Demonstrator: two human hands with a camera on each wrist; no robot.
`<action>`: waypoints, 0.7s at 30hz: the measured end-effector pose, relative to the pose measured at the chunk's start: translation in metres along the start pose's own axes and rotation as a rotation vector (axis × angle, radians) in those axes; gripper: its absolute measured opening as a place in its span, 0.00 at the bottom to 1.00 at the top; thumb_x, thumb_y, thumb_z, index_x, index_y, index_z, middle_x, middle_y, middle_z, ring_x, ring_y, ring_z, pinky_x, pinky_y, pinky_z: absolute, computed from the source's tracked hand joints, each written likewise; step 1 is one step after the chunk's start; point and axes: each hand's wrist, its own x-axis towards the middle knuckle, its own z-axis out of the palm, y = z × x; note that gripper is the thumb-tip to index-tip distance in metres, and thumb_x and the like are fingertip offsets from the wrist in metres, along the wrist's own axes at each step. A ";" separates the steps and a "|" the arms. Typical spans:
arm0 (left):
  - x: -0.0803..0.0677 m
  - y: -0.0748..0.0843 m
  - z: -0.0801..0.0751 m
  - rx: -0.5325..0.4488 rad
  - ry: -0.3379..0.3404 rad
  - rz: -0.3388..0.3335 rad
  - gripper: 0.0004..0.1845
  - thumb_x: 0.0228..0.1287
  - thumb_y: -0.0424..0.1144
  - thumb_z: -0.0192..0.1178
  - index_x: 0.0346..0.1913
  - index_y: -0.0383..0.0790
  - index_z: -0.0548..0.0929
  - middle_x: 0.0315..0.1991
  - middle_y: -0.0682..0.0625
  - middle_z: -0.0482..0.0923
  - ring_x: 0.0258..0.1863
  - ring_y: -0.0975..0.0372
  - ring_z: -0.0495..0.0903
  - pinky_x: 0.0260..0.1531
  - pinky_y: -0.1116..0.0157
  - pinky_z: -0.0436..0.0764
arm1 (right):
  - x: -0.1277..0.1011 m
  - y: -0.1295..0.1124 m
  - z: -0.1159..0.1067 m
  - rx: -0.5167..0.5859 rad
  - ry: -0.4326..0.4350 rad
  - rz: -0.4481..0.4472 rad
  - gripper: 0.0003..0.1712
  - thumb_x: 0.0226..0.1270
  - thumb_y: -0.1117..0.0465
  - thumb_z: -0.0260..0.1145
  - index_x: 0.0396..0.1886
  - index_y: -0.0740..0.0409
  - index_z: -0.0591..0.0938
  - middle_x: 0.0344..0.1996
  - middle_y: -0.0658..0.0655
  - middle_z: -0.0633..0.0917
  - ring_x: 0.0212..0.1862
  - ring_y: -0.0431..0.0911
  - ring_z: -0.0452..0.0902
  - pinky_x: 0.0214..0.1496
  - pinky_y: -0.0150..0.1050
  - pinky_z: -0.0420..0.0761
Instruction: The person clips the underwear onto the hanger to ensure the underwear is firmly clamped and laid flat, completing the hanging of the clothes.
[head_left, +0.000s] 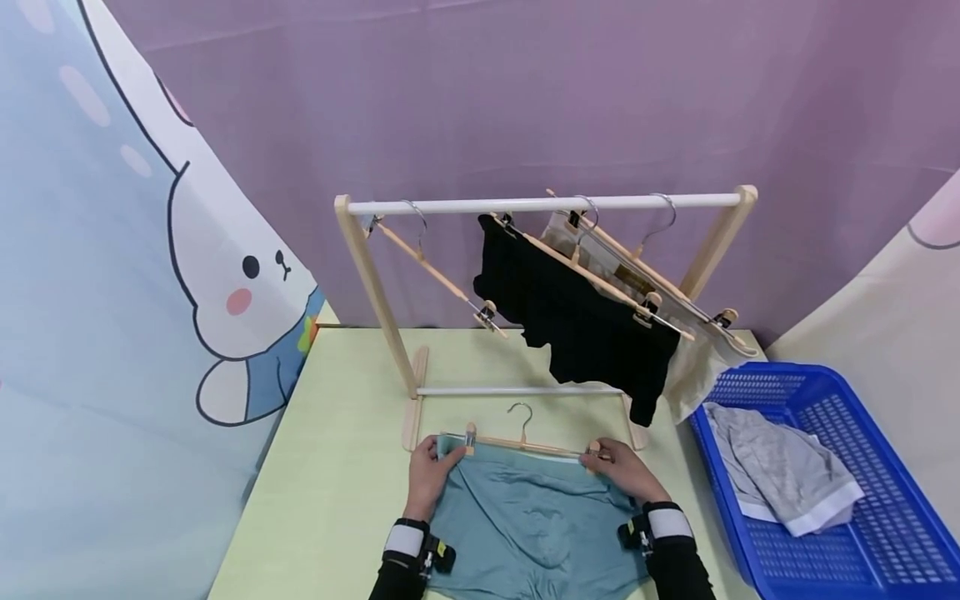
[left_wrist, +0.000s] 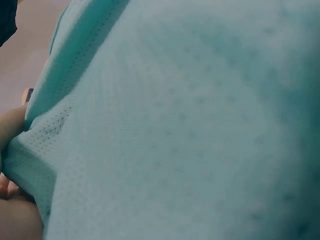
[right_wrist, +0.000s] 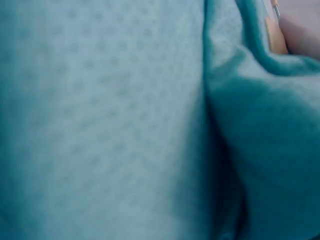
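Observation:
Teal boxer briefs lie spread at the front of the table, waistband away from me. Along the waistband runs a wooden clip hanger, its metal hook pointing toward the rack. The left clip sits on the waistband. My left hand pinches the briefs' left corner; the left wrist view shows its thumb and fingers on either side of the cloth. My right hand grips the right-hand clip at the other end. Cloth fills most of the right wrist view and hides most of that hand.
Behind stands a wooden rack with a white rail. On it hang a bare clip hanger, black briefs and a beige garment. At the right, a blue basket holds grey briefs.

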 end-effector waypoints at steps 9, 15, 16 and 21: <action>0.003 0.001 -0.001 0.010 -0.034 -0.016 0.18 0.63 0.39 0.69 0.51 0.33 0.80 0.25 0.50 0.78 0.26 0.64 0.76 0.27 0.69 0.74 | -0.004 -0.005 -0.003 -0.018 0.002 0.018 0.15 0.74 0.54 0.62 0.38 0.64 0.77 0.27 0.54 0.75 0.27 0.41 0.67 0.31 0.34 0.66; 0.009 0.006 -0.007 0.042 -0.039 -0.005 0.18 0.64 0.39 0.67 0.54 0.34 0.81 0.36 0.44 0.86 0.35 0.62 0.82 0.35 0.68 0.77 | 0.002 0.011 -0.003 0.006 0.015 0.024 0.17 0.72 0.50 0.64 0.39 0.61 0.77 0.27 0.52 0.75 0.27 0.41 0.67 0.31 0.34 0.66; 0.009 0.008 -0.009 0.046 -0.037 0.001 0.18 0.65 0.39 0.67 0.54 0.34 0.81 0.39 0.43 0.87 0.37 0.62 0.82 0.36 0.68 0.78 | 0.003 0.011 -0.003 0.006 0.017 0.034 0.18 0.71 0.49 0.65 0.39 0.61 0.77 0.28 0.53 0.75 0.27 0.41 0.68 0.32 0.35 0.66; 0.011 0.034 -0.019 0.015 -0.015 0.049 0.18 0.67 0.36 0.65 0.54 0.28 0.79 0.43 0.37 0.85 0.39 0.53 0.85 0.36 0.65 0.83 | 0.002 0.009 -0.001 -0.020 0.029 0.044 0.18 0.71 0.48 0.65 0.39 0.60 0.77 0.30 0.53 0.78 0.29 0.42 0.70 0.33 0.34 0.68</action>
